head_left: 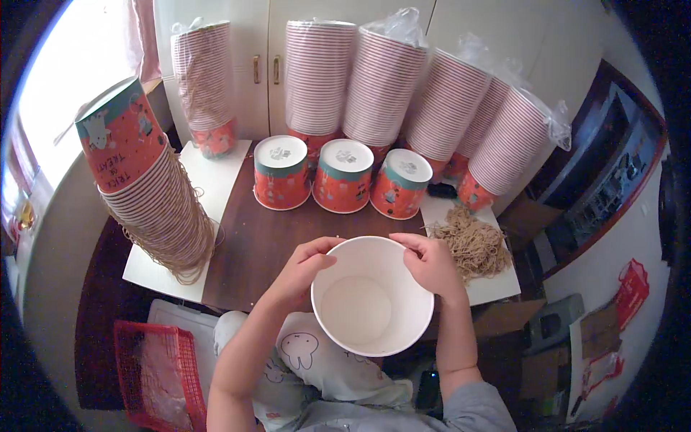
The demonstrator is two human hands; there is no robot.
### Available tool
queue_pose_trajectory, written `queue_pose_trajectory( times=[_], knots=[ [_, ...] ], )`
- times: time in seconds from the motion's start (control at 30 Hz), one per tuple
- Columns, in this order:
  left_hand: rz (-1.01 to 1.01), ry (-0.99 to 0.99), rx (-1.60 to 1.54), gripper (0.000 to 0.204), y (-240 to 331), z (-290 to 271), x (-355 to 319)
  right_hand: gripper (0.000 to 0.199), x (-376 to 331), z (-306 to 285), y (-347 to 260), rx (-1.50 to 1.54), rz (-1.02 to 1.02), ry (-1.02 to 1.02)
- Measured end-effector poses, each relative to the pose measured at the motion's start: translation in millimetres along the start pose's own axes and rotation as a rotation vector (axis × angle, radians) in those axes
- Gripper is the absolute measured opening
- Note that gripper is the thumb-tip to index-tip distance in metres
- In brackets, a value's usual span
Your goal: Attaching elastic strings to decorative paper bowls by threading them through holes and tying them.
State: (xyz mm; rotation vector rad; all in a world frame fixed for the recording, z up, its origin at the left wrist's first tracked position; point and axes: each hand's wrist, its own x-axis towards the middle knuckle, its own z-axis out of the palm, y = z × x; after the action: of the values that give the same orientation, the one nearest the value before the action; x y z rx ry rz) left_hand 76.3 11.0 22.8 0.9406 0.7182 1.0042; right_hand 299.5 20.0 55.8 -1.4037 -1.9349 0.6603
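Bucket (360,309), white inside, is held at the near edge of the counter (248,245), mouth facing the wearer. L hand (306,270) & R hand (435,266) grasp its rim from opp. sides, fingers partly out of sight round the back. No cord visible on it, so prob. yet to be strung.

Done, by the look of it: tall nested stack (155,194) at L, w/ cord loops hanging down its side. Left to do, prob.: three upturned buckets (344,180) mid-counter, no cord clear on them, + most wrapped stacks (385,86) along the back. Big cord heap (471,245) at R looks unused. Seems plenty to go; exact no. can't be counted.

Hidden: held bucket's outer wall, incl. any holes. One wrapped stack at back R is mostly covered by its neighbours; film blurs the back-L one, can't tell if corded. Dark item (441,191) by the R upturned bucket: unclear. Red basket (155,329) contents: ditto.
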Motion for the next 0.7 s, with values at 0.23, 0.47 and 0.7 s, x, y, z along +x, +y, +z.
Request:
queue_pose_trajectory(
  times=[0.23, 0.47, 0.7],
  knots=[
    [0.048, -0.081, 0.047, 0.031, 5, 5, -5, 0.021, 11, 5, -31, -0.512, -0.26, 0.047],
    [0.115, -0.112, 0.059, 0.025, -2, -5, -7, 0.025, 13, 14, -41, -0.719, -0.426, 0.07],
    [0.205, -0.117, 0.203, 0.025, 6, 0, -8, 0.025, 2, 16, -44, -0.708, -0.598, 0.229]
  ],
)
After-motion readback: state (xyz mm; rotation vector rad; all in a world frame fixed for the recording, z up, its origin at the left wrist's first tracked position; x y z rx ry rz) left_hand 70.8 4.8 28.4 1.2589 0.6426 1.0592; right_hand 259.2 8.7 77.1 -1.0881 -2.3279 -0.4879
